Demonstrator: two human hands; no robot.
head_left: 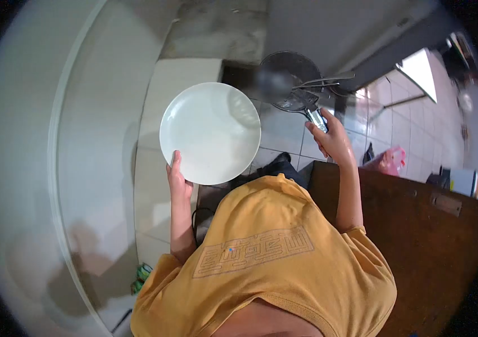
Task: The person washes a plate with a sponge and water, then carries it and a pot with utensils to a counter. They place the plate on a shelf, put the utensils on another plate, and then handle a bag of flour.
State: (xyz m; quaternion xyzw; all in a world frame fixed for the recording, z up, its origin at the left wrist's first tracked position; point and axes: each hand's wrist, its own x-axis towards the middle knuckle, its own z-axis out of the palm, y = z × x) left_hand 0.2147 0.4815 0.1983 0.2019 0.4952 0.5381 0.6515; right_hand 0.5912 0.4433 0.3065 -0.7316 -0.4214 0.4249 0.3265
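The left hand (178, 178) is pinching the plate (211, 135) by its rim, thumb on top, probably to steady it; right of the plate, the right hand (331, 137) is gripping a pan (295, 63), likely balancing utensils (331, 80) jutting past its edge.

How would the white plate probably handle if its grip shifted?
The white plate looks rigid, going by its even round rim. Its glossy sheen suggests it could be slippery. The left hand holds it near one edge, so it might tip.
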